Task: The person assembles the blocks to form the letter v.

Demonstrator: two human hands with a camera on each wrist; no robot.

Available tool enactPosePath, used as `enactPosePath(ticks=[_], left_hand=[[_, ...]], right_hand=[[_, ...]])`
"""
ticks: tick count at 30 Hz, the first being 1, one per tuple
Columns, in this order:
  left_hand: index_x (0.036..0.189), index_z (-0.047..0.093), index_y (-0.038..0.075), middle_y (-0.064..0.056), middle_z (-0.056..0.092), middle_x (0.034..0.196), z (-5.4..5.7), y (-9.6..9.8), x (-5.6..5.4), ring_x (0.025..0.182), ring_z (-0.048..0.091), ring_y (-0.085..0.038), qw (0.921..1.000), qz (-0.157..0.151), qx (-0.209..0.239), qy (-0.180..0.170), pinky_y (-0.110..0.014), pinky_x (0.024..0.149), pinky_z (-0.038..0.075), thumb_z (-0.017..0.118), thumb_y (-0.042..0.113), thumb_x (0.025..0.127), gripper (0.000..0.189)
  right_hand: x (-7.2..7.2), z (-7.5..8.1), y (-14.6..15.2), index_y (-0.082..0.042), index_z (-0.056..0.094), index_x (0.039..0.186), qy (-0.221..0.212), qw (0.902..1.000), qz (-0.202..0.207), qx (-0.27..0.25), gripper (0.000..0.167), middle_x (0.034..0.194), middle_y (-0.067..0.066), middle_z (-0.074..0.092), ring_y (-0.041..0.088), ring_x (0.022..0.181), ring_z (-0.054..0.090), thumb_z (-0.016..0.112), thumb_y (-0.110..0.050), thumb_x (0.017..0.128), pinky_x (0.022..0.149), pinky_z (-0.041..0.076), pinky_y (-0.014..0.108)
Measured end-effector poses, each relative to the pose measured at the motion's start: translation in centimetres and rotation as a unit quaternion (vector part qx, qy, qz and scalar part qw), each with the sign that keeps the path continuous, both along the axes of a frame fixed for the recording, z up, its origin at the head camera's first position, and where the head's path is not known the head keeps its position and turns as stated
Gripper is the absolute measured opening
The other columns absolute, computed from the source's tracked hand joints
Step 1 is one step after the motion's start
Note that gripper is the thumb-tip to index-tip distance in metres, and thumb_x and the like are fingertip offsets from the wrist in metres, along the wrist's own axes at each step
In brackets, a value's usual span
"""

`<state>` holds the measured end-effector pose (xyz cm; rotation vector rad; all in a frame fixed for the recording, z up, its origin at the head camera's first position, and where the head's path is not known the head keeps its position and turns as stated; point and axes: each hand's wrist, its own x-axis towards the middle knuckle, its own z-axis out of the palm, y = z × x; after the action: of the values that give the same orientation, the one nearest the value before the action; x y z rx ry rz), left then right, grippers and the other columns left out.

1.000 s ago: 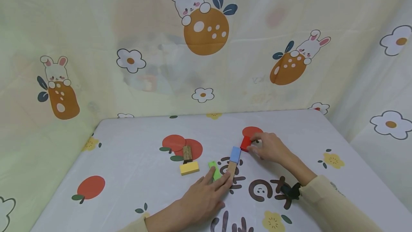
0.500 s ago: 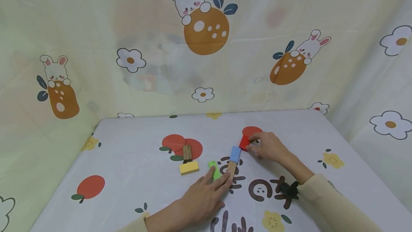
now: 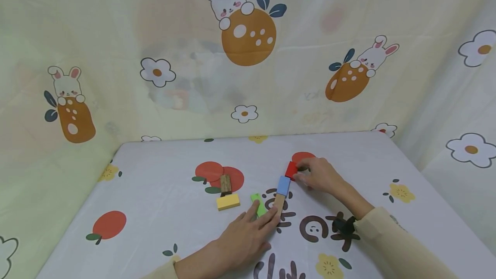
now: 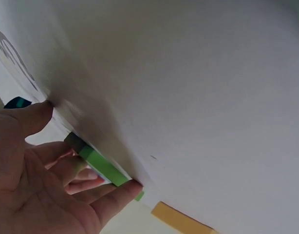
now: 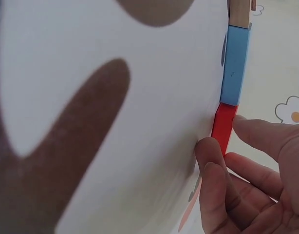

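My right hand (image 3: 323, 178) pinches a small red block (image 3: 290, 170) between thumb and fingers at the far end of a row of blocks. In the right wrist view the red block (image 5: 222, 126) meets the end of a blue block (image 5: 235, 66), or nearly so. In the row, the blue block (image 3: 283, 186) lies end to end with a plain wooden block (image 3: 279, 203). My left hand (image 3: 246, 238) lies palm down with extended fingers. Its fingertips rest at a green block (image 3: 256, 199) and the near end of the wooden block, hiding parts of both.
Left of the green block lies a yellow block (image 3: 228, 202). Just behind it is a brown, bark-patterned block (image 3: 225, 183) with a dark end. A white printed cloth (image 3: 155, 210) covers the table, and a printed curtain (image 3: 186, 98) hangs along its far edge.
My right hand has slid the red block a little leftward, closing the gap to the blue block. The left hand and the other blocks have stayed put.
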<state>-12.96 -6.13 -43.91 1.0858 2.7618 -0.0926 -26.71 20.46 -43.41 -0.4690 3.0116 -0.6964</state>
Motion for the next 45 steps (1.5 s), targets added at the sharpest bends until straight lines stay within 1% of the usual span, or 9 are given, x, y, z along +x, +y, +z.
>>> enactPosePath(ticks=[8,11,13,15,17,22,31,39,45], left_hand=[[0.169,0.028,0.032,0.012,0.026,0.177,0.02,0.03,-0.02,0.161,0.034,-0.039,1.0000,-0.001,-0.003,0.002,-0.047,0.114,0.054,0.063,0.049,0.104,0.076],[0.169,0.028,0.032,0.011,0.026,0.177,0.03,0.05,-0.04,0.161,0.034,-0.039,1.0000,0.000,-0.003,0.001,-0.047,0.113,0.055,0.063,0.049,0.104,0.076],[0.169,0.028,0.032,0.012,0.026,0.177,0.04,0.05,-0.06,0.161,0.034,-0.039,1.0000,0.001,-0.004,0.000,-0.047,0.113,0.055,0.063,0.049,0.104,0.076],[0.169,0.028,0.032,0.011,0.026,0.177,0.05,0.05,-0.07,0.161,0.035,-0.039,1.0000,0.000,-0.005,0.000,-0.047,0.112,0.055,0.063,0.049,0.104,0.076],[0.169,0.028,0.032,0.011,0.026,0.177,0.05,0.05,-0.06,0.161,0.035,-0.039,1.0000,-0.001,-0.004,0.001,-0.047,0.113,0.055,0.063,0.049,0.104,0.076],[0.169,0.028,0.031,0.011,0.026,0.177,0.03,0.04,-0.05,0.161,0.034,-0.039,1.0000,-0.002,-0.002,0.000,-0.047,0.114,0.054,0.063,0.049,0.104,0.076],[0.168,0.029,0.033,0.012,0.025,0.177,-0.02,0.09,-0.09,0.162,0.033,-0.038,0.9999,0.002,0.002,-0.010,-0.048,0.114,0.054,0.064,0.048,0.103,0.075],[0.169,0.028,0.031,0.012,0.026,0.177,0.00,0.07,0.04,0.161,0.035,-0.037,1.0000,-0.002,0.001,0.007,-0.046,0.112,0.056,0.062,0.048,0.105,0.074],[0.169,0.027,0.031,0.012,0.025,0.177,0.01,0.08,0.00,0.161,0.035,-0.037,1.0000,0.002,0.001,0.001,-0.046,0.112,0.056,0.061,0.047,0.105,0.074]], right_hand=[[-0.09,0.21,-0.50,-0.001,0.074,0.127,-0.010,0.9999,-0.007,0.009,0.041,0.123,0.018,0.077,0.031,0.101,0.066,0.079,-0.024,0.095,0.092,0.060,0.051],[-0.14,0.28,-0.61,-0.001,0.074,0.128,-0.015,0.9998,-0.007,0.009,0.041,0.121,0.018,0.077,0.026,0.092,0.066,0.079,-0.024,0.094,0.081,0.060,0.042],[-0.17,0.30,-0.65,-0.002,0.074,0.128,-0.020,0.9998,-0.007,0.006,0.041,0.120,0.018,0.077,0.022,0.083,0.065,0.079,-0.024,0.094,0.074,0.057,0.036],[-0.20,0.32,-0.68,-0.002,0.074,0.128,-0.025,0.9997,-0.008,0.001,0.040,0.120,0.017,0.077,0.018,0.074,0.062,0.079,-0.024,0.094,0.067,0.051,0.031],[-0.21,0.33,-0.69,-0.002,0.074,0.128,-0.023,0.9997,-0.006,0.002,0.041,0.119,0.017,0.078,0.016,0.070,0.061,0.079,-0.024,0.094,0.068,0.049,0.029],[-0.14,0.30,-0.82,-0.002,0.073,0.129,-0.020,0.9998,-0.005,0.001,0.043,0.117,0.017,0.078,0.014,0.064,0.061,0.080,-0.025,0.094,0.068,0.050,0.029],[-0.15,0.09,-0.91,-0.002,0.074,0.127,-0.023,0.9997,-0.008,-0.009,0.041,0.116,0.017,0.078,0.012,0.057,0.058,0.080,-0.024,0.093,0.061,0.049,0.027],[-0.21,0.16,-0.86,-0.002,0.073,0.129,-0.032,0.9993,-0.008,-0.016,0.042,0.122,0.020,0.076,0.012,0.057,0.059,0.080,-0.024,0.094,0.063,0.053,0.027],[-0.29,0.04,-0.88,-0.003,0.073,0.129,-0.033,0.9994,-0.007,-0.010,0.042,0.122,0.018,0.077,0.014,0.065,0.061,0.080,-0.024,0.094,0.066,0.055,0.027]])
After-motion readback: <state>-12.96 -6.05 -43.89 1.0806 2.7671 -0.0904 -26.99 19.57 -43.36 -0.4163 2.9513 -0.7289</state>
